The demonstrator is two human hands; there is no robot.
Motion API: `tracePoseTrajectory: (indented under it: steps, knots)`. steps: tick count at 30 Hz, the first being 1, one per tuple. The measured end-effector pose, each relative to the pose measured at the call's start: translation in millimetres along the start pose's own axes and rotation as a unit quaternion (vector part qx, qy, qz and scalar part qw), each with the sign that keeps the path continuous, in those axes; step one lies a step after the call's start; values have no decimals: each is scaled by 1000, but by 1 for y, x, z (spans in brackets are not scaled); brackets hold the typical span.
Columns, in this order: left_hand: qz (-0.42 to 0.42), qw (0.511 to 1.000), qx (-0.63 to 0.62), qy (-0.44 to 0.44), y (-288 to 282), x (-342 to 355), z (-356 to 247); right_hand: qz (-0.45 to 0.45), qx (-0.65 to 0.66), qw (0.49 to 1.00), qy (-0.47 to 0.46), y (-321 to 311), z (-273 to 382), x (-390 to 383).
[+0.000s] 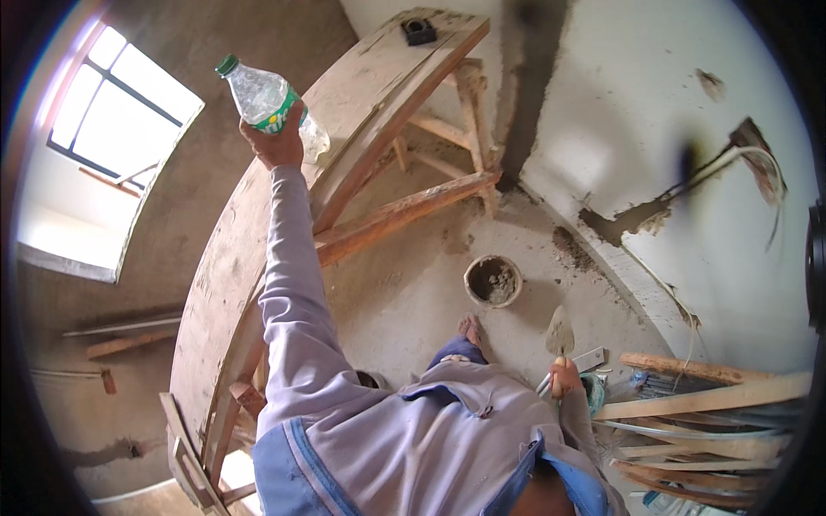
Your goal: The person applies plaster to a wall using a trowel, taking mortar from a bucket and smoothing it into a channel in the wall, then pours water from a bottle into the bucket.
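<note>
My left arm reaches out over a long wooden plank bench (232, 224). At its end my left hand (277, 144) is wrapped round a clear plastic bottle (258, 90) with a green cap and a green label. The bottle is tilted, its cap toward the upper left, and looks mostly see-through; whether liquid is in it I cannot tell. Low at my right side, my right hand (565, 377) grips the handle of a trowel (559, 331), whose pointed blade is smeared with grey and points away from me.
A bucket (470, 284) with grey mortar stands on the floor ahead of my foot. Wooden legs and a brace (404, 215) hold up the bench, with a small black object (418, 32) at its far end. Timber pieces (705, 400) lie piled at right. Cables (731, 156) hang from the chased wall.
</note>
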State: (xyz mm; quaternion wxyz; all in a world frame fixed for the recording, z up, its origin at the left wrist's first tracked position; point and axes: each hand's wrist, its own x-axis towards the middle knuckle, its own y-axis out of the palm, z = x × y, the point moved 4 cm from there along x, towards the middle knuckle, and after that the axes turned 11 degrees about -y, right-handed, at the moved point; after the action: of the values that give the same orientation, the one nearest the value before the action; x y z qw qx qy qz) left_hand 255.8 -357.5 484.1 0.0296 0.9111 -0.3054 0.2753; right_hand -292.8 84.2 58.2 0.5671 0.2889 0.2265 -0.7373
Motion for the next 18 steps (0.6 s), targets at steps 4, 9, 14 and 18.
tracePoseTrajectory:
  steps: [4,9,14,18]
  knots:
    - [-14,1000,14,3,23,15,42,84,9,996,-31,19,61,32]
    - [120,992,-13,46,9,41,41,168,8,985,33,104,139,49]
    - [87,974,134,163,-7,-57,33,117,-44,976,179,101,86,129]
    - [408,901,129,-69,2,-276,56,124,-106,967,196,117,21,212]
